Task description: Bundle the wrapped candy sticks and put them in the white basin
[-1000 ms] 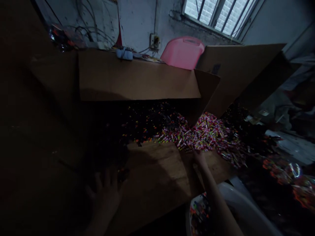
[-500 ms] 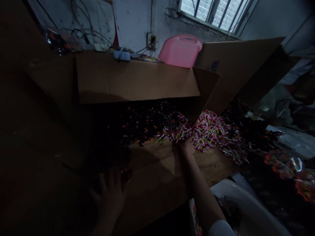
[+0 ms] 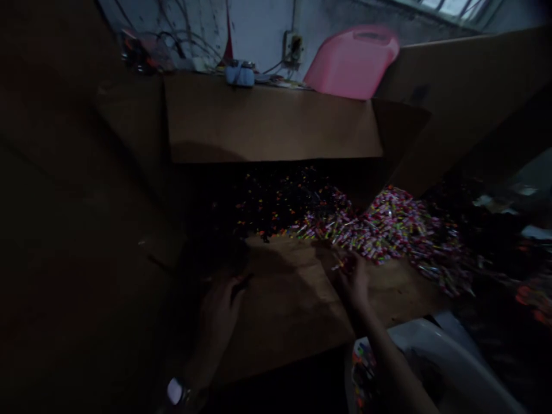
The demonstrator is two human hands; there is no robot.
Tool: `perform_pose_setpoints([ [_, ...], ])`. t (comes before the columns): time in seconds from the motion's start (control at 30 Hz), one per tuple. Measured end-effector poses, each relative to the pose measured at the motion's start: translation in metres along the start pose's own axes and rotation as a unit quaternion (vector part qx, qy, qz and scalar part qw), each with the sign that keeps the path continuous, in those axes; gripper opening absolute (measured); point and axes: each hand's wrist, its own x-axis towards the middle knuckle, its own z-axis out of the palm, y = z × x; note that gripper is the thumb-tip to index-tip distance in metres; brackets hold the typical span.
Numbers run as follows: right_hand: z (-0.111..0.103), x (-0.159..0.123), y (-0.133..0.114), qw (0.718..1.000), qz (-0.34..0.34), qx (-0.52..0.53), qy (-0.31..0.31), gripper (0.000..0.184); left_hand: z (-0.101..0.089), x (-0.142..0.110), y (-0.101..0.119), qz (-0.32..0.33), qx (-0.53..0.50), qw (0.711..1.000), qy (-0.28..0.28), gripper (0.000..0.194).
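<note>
My right hand is over the wooden tabletop, its fingers curled round a few small coloured pieces. Just beyond it lies a heap of small stick-like pieces in pink, white, yellow and green. At the left, my left hand is in deep shadow near the table, thumb and fingers closed on a small dark piece. Behind both hands, tiny orange and yellow bits on dark pieces lie at the mouth of an open cardboard box.
A white tub with coloured pieces stands below the table's edge at the right. A pink plastic container rests behind the box flap, beside a small blue object. A wall socket is at the back. Cardboard rises at the right.
My right hand has drawn back from the heap toward me with small pieces in it. The left hand's spread fingers have closed on a dark piece. The view has shifted.
</note>
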Motion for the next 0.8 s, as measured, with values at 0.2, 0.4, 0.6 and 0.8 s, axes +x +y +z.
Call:
perform_pose_setpoints([
  [0.2,0.016,-0.020,-0.035,0.986,0.043,0.161,-0.022,0.057,0.004,0.014,0.040,-0.199,-0.225,0.953,0.032,0.031],
  [0.4,0.023,-0.047,-0.075,0.964,0.078,0.230,-0.105,0.029,0.013,0.021,0.067,-0.225,-0.368,0.900,0.063,0.032],
  [0.6,0.009,-0.062,-0.111,0.929,0.015,0.233,-0.286,0.027,0.013,0.014,0.070,-0.158,-0.426,0.891,-0.020,0.041],
  [0.8,0.001,-0.048,-0.119,0.931,-0.016,0.165,-0.324,0.023,0.008,0.003,0.070,-0.112,-0.336,0.925,-0.135,0.027],
])
